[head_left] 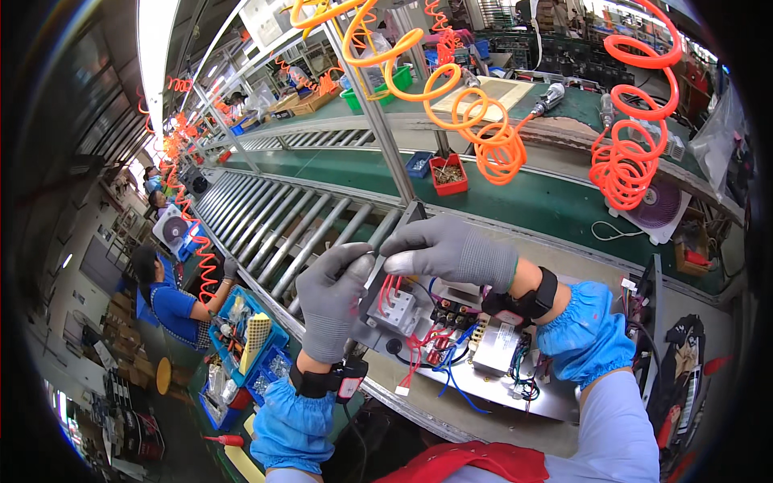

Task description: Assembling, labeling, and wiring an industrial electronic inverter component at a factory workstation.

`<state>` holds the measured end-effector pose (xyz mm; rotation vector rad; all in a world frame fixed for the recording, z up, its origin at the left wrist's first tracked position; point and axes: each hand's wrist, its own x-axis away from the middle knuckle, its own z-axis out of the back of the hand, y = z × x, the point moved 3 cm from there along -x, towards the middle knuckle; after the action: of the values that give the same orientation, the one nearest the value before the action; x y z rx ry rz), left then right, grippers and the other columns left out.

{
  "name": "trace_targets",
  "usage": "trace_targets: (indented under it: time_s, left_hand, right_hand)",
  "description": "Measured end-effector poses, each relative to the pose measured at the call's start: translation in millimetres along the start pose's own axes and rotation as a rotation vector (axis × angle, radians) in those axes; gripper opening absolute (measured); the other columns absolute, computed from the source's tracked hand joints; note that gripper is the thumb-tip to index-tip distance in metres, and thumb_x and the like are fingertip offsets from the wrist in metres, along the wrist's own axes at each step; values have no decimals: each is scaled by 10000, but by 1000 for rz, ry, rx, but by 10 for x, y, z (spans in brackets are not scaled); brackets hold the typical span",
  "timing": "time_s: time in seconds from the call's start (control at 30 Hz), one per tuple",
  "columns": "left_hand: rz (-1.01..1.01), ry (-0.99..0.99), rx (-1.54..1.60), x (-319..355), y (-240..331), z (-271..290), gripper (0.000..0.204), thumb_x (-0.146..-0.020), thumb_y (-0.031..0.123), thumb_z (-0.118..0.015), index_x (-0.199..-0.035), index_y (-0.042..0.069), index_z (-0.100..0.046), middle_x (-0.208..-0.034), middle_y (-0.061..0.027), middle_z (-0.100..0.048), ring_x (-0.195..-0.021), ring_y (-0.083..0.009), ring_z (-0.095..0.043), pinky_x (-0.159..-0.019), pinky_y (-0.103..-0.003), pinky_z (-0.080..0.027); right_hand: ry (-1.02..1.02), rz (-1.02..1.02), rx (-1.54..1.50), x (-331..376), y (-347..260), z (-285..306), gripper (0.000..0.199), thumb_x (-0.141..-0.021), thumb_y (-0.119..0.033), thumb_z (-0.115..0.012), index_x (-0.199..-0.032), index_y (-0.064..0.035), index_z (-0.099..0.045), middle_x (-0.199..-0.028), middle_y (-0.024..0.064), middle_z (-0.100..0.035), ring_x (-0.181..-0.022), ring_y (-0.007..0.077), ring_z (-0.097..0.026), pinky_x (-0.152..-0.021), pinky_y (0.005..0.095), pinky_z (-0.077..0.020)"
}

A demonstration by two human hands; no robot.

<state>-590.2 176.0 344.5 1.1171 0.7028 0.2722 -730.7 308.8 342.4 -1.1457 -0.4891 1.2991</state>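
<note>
My left hand (329,304), in a grey knitted glove, is closed with thumb and forefinger pinched together. Fingertip to fingertip with it, my right hand (455,251) is pinched too, in a matching glove. Whatever sits between the fingertips is too small to make out. Both hands hover over the left end of an open metal chassis (555,397). Beneath them is a light grey electrical block (394,312) with red wires (390,288) rising from it. Farther right in the chassis are a boxy transformer (496,348) and bundles of coloured wires (441,344).
A roller conveyor (278,221) runs off to the far left. Blue bins (278,366) of parts stand at my left, near a co-worker (173,294) in blue. Coiled orange air hoses (491,149) hang ahead, beyond a red bin (448,187) of small hardware.
</note>
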Motion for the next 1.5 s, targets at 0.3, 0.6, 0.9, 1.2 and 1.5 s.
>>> trace_targets:
  time_s: [0.3, 0.6, 0.9, 1.2, 1.5]
  left_hand:
    - [-331, -92, -323, -7, 125, -65, 184, -829, 47, -669, -1001, -10, -700, -838, -94, -679, -738, -168, -643, -669, -287, -498]
    - [221, 130, 38, 55, -482, 459, 236, -897, 86, -606, -1086, -48, -647, -800, -30, -626, -680, -82, -574, -569, -197, -446]
    - [218, 109, 22, 153, -710, 305, 212, -873, 72, -617, -1027, -60, -678, -910, -87, -672, -817, -148, -627, -762, -252, -496]
    - [145, 96, -117, 179, -588, 243, 217, -854, 86, -620, -1006, -55, -688, -934, -96, -655, -852, -164, -625, -782, -271, -487]
    - [220, 88, -49, 177, -639, 236, 213, -867, 75, -610, -1018, -55, -688, -904, -85, -658, -831, -141, -619, -765, -259, -479]
  right_hand:
    - [44, -49, -110, -84, 75, -15, 282, -834, -248, -682, -964, 2, -704, -816, 74, -670, -780, 121, -606, -715, 293, -481]
    - [57, -241, 489, -345, 1179, 337, 311, -762, -276, -637, -973, -64, -725, -883, 157, -699, -830, 296, -667, -778, 379, -510]
    - [55, -312, 417, -319, 1244, 208, 359, -779, -361, -642, -1012, -103, -732, -944, 150, -700, -895, 323, -658, -813, 403, -503]
    - [76, -388, 479, -361, 1200, 234, 398, -766, -385, -645, -987, -66, -727, -926, 180, -693, -889, 346, -656, -795, 420, -503]
    - [29, -465, 470, -483, 1200, 89, 329, -734, -267, -587, -899, -15, -720, -875, 237, -674, -835, 384, -659, -760, 439, -510]
